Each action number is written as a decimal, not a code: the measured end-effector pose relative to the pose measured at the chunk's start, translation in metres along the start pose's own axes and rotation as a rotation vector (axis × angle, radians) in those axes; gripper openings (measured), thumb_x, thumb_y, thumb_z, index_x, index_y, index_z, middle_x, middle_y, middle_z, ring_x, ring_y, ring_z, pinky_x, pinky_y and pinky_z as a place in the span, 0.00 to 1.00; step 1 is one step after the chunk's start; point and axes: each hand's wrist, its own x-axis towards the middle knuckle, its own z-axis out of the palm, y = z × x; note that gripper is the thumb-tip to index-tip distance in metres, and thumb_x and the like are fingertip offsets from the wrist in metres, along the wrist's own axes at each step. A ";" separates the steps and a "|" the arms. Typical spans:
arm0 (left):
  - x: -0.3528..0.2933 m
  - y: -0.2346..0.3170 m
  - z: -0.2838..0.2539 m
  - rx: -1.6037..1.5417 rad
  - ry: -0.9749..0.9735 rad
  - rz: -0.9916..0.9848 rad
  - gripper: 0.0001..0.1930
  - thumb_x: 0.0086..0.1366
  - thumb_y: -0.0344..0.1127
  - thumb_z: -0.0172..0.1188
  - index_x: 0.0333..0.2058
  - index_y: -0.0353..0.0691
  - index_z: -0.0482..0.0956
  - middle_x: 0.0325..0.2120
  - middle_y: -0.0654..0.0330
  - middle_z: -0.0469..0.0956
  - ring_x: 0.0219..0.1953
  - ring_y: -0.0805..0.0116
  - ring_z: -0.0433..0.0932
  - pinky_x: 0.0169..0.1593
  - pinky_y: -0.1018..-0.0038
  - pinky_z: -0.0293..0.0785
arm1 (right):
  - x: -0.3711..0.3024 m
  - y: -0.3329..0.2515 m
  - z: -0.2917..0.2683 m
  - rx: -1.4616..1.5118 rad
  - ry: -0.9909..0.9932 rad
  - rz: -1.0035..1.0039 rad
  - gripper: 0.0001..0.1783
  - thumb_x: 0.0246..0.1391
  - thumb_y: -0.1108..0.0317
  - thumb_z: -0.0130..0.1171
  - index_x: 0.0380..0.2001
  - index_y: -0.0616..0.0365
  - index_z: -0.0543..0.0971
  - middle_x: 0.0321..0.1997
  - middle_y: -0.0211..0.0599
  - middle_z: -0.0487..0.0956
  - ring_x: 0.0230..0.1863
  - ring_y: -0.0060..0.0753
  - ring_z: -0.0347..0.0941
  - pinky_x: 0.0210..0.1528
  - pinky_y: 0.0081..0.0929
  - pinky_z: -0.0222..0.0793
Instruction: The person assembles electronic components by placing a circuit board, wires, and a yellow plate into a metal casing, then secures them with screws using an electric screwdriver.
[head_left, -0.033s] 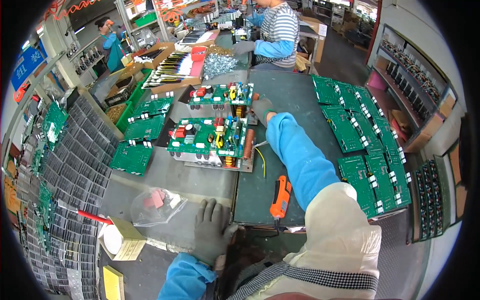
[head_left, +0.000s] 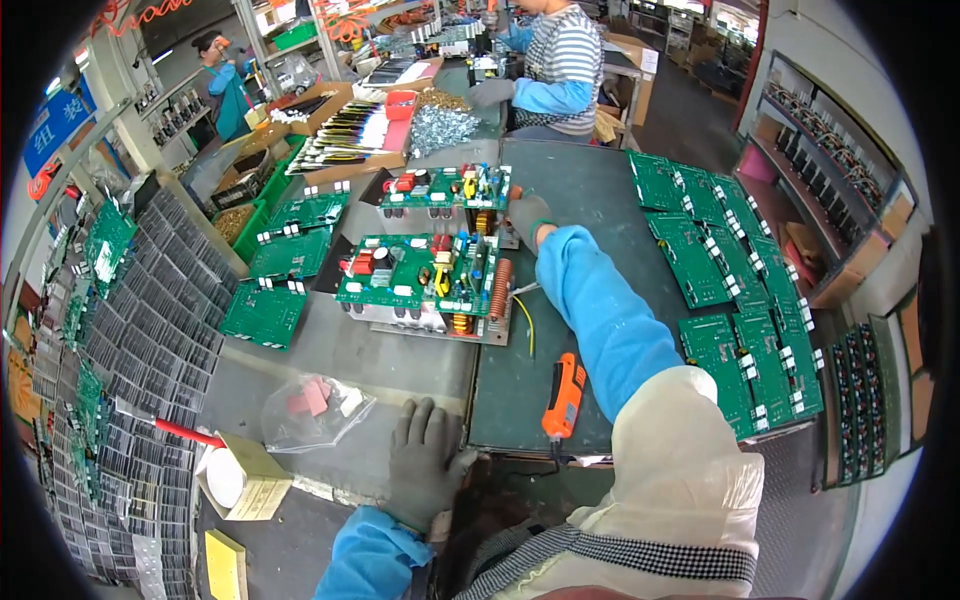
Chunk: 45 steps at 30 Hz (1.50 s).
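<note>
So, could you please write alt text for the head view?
A person's gloved right hand is at the right end of the farther of two circuit-board assemblies; the gloved left hand rests on the workbench, left of an orange tool.

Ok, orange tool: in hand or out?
Out of hand: the orange tool lies on the dark tabletop; left hand rests apart from it, right hand is at the far board assembly.

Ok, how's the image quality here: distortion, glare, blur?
Head view: fisheye distortion, with black corners and the blue sign leaning near the rim; head view: soft sheen on the clear plastic bag; head view: the left hand looks fairly sharp, the far background softer.
</note>
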 end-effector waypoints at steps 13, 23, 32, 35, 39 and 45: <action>0.010 0.000 -0.006 0.008 -0.078 -0.125 0.37 0.57 0.51 0.70 0.60 0.34 0.73 0.63 0.42 0.69 0.68 0.36 0.63 0.66 0.47 0.63 | 0.103 0.017 0.019 -0.344 0.130 -0.053 0.27 0.59 0.47 0.54 0.42 0.63 0.85 0.49 0.60 0.83 0.56 0.62 0.78 0.55 0.51 0.73; 0.012 0.002 -0.003 -0.045 -0.106 -0.079 0.38 0.59 0.52 0.68 0.63 0.36 0.69 0.66 0.44 0.66 0.70 0.38 0.61 0.67 0.47 0.62 | 0.165 0.039 -0.034 -0.825 0.184 -0.358 0.28 0.65 0.49 0.50 0.44 0.65 0.84 0.38 0.59 0.85 0.42 0.56 0.83 0.43 0.49 0.77; 0.003 0.003 0.003 -0.054 -0.069 -0.067 0.32 0.58 0.44 0.68 0.60 0.39 0.72 0.66 0.44 0.65 0.71 0.39 0.58 0.69 0.49 0.59 | 0.025 -0.019 -0.087 -0.286 -0.157 0.073 0.20 0.63 0.52 0.62 0.35 0.61 0.79 0.25 0.40 0.80 0.19 0.33 0.75 0.18 0.32 0.66; -0.002 0.002 0.006 0.020 -0.033 -0.033 0.28 0.56 0.40 0.65 0.57 0.41 0.76 0.65 0.45 0.66 0.71 0.40 0.59 0.70 0.50 0.59 | -0.023 -0.023 -0.113 -0.348 -0.346 0.192 0.23 0.64 0.49 0.61 0.35 0.63 0.80 0.26 0.41 0.81 0.19 0.33 0.75 0.18 0.30 0.67; -0.008 0.000 0.010 0.044 0.016 -0.013 0.28 0.56 0.39 0.65 0.57 0.42 0.76 0.65 0.46 0.67 0.71 0.40 0.59 0.70 0.51 0.59 | -0.096 -0.025 -0.123 -0.361 -0.627 0.210 0.24 0.64 0.46 0.61 0.34 0.60 0.79 0.28 0.40 0.82 0.23 0.30 0.76 0.20 0.27 0.67; -0.018 0.025 -0.008 0.181 -0.047 -0.060 0.38 0.58 0.43 0.69 0.65 0.37 0.66 0.66 0.44 0.66 0.70 0.38 0.60 0.70 0.50 0.61 | -0.180 -0.019 -0.097 -0.060 -0.599 0.175 0.26 0.65 0.43 0.58 0.38 0.59 0.80 0.29 0.37 0.82 0.22 0.23 0.72 0.21 0.22 0.65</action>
